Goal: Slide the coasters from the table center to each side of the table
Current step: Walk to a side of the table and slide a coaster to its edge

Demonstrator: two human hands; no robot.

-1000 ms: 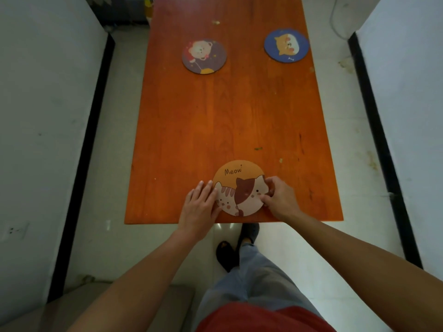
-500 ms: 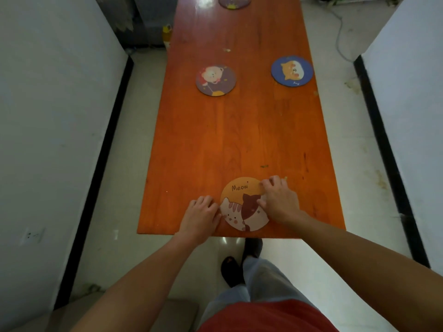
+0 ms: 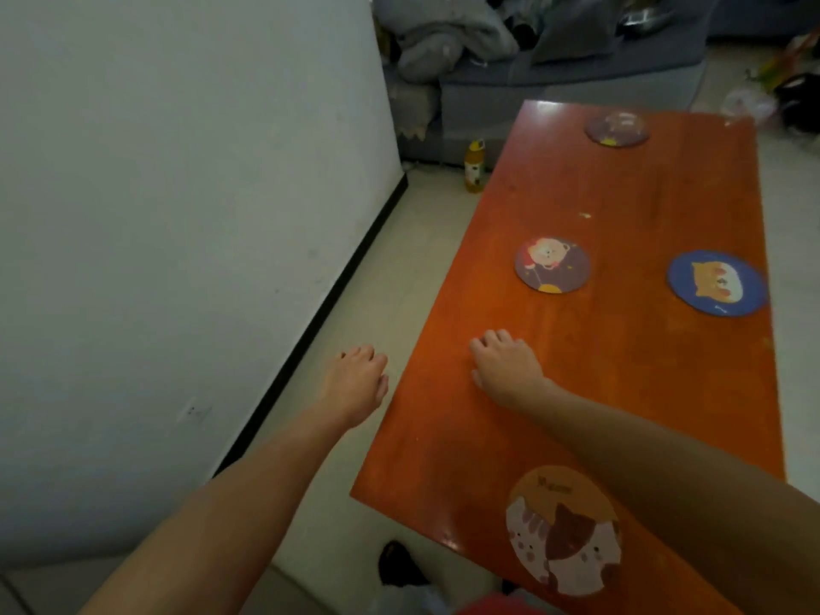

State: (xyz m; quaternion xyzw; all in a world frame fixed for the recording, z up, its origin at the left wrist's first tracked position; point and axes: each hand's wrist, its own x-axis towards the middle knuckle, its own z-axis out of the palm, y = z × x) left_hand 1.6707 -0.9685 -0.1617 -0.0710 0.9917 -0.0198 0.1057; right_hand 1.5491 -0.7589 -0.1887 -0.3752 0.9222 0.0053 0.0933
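Note:
The orange cat coaster (image 3: 562,530) lies flat at the near end of the orange wooden table (image 3: 621,375), with nothing touching it. A dark purple bear coaster (image 3: 552,265) sits mid-table toward the left side. A blue coaster with an orange cat (image 3: 717,283) lies at the right edge. Another dark coaster (image 3: 617,129) rests at the far end. My right hand (image 3: 506,365) hovers over the table near its left edge, fingers loosely curled, holding nothing. My left hand (image 3: 355,383) hangs in the air beyond the table's left edge, over the floor, also with nothing in it.
A white wall (image 3: 177,215) with a black baseboard runs along the left. A yellow bottle (image 3: 475,167) stands on the floor by the table's far left corner. A grey sofa (image 3: 554,59) piled with blankets sits behind the table. My foot (image 3: 399,565) shows below the near edge.
Both hands have let go of the cat coaster and moved forward and left. The view has swung left and forward, so the cat coaster now lies behind my right forearm.

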